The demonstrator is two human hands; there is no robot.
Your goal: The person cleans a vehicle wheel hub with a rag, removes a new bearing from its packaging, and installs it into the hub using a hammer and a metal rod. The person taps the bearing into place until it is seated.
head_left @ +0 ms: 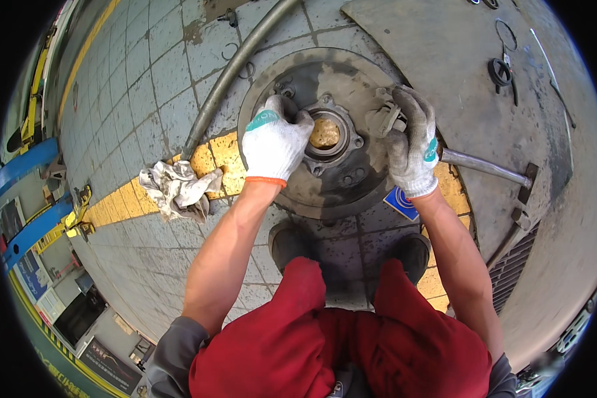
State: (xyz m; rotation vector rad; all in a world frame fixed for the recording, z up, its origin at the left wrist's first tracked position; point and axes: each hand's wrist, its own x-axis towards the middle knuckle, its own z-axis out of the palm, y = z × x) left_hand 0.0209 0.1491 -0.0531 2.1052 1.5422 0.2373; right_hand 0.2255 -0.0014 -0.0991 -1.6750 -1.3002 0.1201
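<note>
A round, rusty brake disc with a wheel hub (341, 179) lies flat on the tiled floor in front of me. Yellowish grease fills the bearing opening (325, 132) at its centre. My left hand (275, 140), in a white glove, rests on the hub's left side with its fingers at the bearing rim. My right hand (412, 140), in a dirty grey glove, grips a greasy metal part (383, 118) at the disc's right edge. My knees in red trousers (341, 331) and dark shoes (288, 242) are just below the disc.
A crumpled grey rag (176, 189) lies left of the disc on a yellow floor line. A thick grey hose (235, 66) runs up from it. A metal bar tool (487, 166) lies to the right on a grey sheet (458, 60). A floor grate (517, 262) sits lower right.
</note>
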